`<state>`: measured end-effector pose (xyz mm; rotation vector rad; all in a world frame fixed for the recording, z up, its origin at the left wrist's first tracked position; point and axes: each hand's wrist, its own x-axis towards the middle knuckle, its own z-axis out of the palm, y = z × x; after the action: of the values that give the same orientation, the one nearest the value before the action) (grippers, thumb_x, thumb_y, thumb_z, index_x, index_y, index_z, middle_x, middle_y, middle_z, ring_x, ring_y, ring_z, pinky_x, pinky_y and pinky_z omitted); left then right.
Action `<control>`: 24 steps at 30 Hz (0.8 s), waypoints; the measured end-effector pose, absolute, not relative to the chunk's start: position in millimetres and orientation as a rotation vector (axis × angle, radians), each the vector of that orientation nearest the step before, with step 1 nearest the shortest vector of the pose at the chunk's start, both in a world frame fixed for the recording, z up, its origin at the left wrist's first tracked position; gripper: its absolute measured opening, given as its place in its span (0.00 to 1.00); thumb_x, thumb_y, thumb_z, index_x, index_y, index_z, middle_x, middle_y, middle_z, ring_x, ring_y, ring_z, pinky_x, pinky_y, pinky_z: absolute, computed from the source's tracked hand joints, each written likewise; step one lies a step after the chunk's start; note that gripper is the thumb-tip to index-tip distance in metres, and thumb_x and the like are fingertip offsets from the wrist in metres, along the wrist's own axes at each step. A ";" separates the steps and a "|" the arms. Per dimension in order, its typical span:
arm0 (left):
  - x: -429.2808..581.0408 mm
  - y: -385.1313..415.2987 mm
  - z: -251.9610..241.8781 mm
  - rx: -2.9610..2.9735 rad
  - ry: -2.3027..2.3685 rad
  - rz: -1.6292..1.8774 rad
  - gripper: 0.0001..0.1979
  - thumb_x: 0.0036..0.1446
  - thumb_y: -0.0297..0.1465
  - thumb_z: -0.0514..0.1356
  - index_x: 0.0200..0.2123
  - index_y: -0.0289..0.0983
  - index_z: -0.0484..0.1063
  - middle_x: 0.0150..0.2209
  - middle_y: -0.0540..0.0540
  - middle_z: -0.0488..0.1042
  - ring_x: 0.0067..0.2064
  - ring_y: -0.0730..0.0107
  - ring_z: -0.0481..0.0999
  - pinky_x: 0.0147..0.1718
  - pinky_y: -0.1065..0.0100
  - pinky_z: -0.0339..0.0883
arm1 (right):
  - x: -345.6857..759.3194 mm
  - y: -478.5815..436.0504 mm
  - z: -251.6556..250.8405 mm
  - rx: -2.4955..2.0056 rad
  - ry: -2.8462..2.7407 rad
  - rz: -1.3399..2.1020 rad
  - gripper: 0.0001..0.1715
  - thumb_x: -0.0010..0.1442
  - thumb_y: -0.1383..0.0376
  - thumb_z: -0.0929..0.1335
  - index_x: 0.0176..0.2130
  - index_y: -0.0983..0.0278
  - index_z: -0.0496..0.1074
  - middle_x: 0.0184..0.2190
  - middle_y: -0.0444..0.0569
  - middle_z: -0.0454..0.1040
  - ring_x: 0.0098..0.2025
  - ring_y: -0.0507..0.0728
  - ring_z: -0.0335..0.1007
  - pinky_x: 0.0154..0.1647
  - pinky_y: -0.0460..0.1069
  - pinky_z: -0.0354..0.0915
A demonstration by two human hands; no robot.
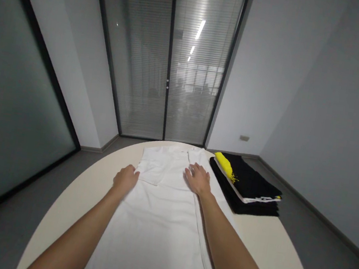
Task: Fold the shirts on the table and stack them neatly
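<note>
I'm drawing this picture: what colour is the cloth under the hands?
The cloth is white; it shows best in the head view.

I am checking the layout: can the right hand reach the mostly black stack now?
Probably yes: the right hand is on the white garment, close beside the mostly black stack, with nothing visible standing between.

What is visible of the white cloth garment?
The white cloth garment lies flat, creased, on the pale rounded table, its near end out of frame. A far-left flap is folded over; a long edge runs down the right. The left hand touches its left edge; the right hand is over its right part.
</note>
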<state>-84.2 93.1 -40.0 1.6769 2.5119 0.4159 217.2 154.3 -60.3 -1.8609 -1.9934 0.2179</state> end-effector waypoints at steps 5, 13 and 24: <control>-92.9 99.0 -40.6 1.616 2.445 0.525 0.17 0.65 0.39 0.51 0.47 0.39 0.74 0.47 0.39 0.80 0.50 0.55 0.79 0.44 0.64 0.69 | 218.2 145.1 -54.0 -1.640 -2.084 0.171 0.26 0.68 0.49 0.59 0.56 0.56 0.73 0.64 0.49 0.66 0.67 0.61 0.56 0.69 0.61 0.45; -97.4 96.4 -43.2 1.565 2.406 0.621 0.16 0.64 0.37 0.52 0.40 0.38 0.78 0.44 0.37 0.81 0.49 0.53 0.79 0.44 0.62 0.68 | 209.4 135.3 -46.9 -1.478 -2.266 0.155 0.24 0.68 0.51 0.61 0.58 0.55 0.72 0.61 0.49 0.70 0.68 0.63 0.53 0.69 0.67 0.37; -95.5 92.4 -56.8 1.495 2.324 0.867 0.16 0.57 0.36 0.62 0.48 0.40 0.73 0.50 0.41 0.79 0.51 0.57 0.78 0.47 0.65 0.68 | 157.9 105.7 -34.8 -0.876 -2.720 0.453 0.40 0.63 0.43 0.64 0.68 0.55 0.61 0.70 0.53 0.53 0.72 0.69 0.45 0.70 0.64 0.44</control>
<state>-95.5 92.4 -56.8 1.4953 2.3236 0.8666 157.9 105.7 -34.8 -0.8755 -2.7200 0.4528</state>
